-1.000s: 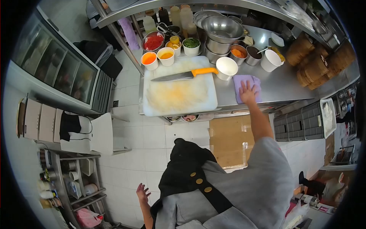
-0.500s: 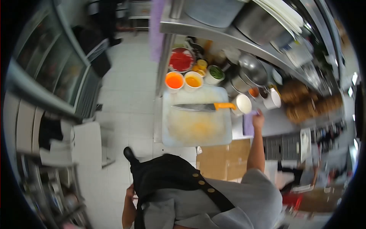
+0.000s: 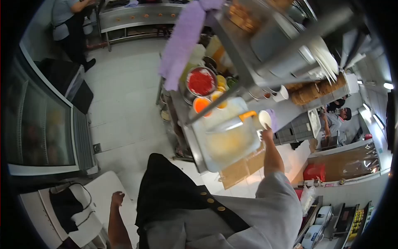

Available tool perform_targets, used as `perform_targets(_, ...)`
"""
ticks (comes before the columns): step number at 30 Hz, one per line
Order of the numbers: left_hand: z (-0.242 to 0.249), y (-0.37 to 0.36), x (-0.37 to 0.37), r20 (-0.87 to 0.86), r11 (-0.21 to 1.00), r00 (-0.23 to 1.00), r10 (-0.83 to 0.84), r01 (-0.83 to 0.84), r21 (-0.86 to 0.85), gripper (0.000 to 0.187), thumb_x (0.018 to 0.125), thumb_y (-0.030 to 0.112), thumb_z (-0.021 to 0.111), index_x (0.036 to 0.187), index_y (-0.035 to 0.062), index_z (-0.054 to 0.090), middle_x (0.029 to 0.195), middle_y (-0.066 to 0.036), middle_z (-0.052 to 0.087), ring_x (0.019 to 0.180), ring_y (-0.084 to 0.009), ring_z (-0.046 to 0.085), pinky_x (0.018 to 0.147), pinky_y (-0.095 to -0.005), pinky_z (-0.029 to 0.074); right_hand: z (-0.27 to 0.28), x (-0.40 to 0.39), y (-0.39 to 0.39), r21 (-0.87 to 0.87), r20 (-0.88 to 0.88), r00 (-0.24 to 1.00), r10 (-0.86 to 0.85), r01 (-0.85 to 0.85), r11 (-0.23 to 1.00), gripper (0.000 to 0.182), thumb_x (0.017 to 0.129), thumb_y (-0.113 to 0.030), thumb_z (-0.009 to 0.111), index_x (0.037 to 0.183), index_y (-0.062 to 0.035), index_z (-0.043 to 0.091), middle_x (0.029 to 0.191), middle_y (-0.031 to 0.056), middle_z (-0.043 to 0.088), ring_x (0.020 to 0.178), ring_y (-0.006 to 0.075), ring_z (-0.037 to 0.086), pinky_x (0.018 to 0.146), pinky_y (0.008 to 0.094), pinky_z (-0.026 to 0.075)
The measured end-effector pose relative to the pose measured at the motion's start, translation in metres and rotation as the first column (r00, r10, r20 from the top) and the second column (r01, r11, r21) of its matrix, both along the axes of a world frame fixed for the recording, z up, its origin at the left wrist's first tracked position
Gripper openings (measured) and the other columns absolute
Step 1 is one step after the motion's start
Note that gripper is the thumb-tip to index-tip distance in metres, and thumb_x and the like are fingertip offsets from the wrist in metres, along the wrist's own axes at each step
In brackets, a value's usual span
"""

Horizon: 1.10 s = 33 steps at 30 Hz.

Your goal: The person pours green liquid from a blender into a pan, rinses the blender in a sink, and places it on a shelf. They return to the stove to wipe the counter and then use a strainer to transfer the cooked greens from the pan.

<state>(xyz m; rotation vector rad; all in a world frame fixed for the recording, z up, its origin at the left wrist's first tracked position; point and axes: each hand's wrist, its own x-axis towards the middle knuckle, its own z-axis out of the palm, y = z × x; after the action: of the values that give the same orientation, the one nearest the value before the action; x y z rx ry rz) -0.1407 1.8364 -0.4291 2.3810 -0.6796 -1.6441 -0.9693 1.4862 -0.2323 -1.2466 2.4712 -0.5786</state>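
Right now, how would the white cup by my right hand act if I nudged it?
The white cup beside your right hand would probably roll if knocked over, given its round rim. Its smooth-looking surface suggests it may be slippery. Being small beside the cutting board, it may be light, though its contents aren't clear.

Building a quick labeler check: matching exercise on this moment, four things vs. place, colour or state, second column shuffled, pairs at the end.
Column one:
1. Right hand
2. Hanging cloth
3. Knife
4. Left hand

Column two:
A. Lying on the cutting board
B. No item visible in it
C. At the white cup beside the board
D. Purple

Pairs: 1-C, 2-D, 3-A, 4-B
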Motion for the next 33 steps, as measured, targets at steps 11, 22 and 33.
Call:
perform_targets(11, 0.005, -0.243, 0.017, -0.622, 0.937, 0.759, 0.193, -0.33, -0.111, 0.069, 0.079, 0.05, 0.062, 0.134, 0.0139, 0.041, 0.128, -0.008, 0.047, 0.105, -0.0256, 0.052, 0.092, -0.0338, 0.041, -0.092, 0.105, 0.185, 0.346, -0.179, 0.879, -0.443, 0.477, 0.808, 0.037, 0.078, -0.01, 0.054, 0.111, 0.006, 0.053, 0.092, 0.0172, 0.064, 0.077, 0.0264, 0.061, 0.068, 0.038, 0.049)
perform_targets(22, -0.058, -0.582, 0.209, 0.1, 0.774, 0.775, -0.624, 0.596, 0.215, 0.036, 0.085, 0.033, 0.053, 0.103, 0.0028, 0.061, 0.099, -0.017, 0.062, 0.092, -0.0313, 0.06, 0.074, -0.0388, 0.052, -0.12, 0.508, -0.231, 0.236, 0.501, 0.851, 0.157, -0.309, 0.921, 0.037, 0.076, -0.008, 0.054, 0.111, 0.003, 0.056, 0.092, 0.0141, 0.064, 0.077, 0.0251, 0.061, 0.069, 0.0356, 0.048)
perform_targets(33, -0.006, -0.975, 0.248, 0.084, 0.829, 0.903, -0.421, 0.421, -0.367, 0.06, 0.072, 0.031, 0.067, 0.121, 0.0012, 0.051, 0.12, -0.021, 0.053, 0.111, -0.0314, 0.052, 0.095, -0.037, 0.041, -0.149, 0.628, -0.414, 0.437, 0.483, 0.863, -0.149, -0.09, 0.895, 0.038, 0.073, -0.006, 0.053, 0.111, 0.0001, 0.058, 0.092, 0.011, 0.065, 0.077, 0.0238, 0.061, 0.069, 0.0331, 0.048)
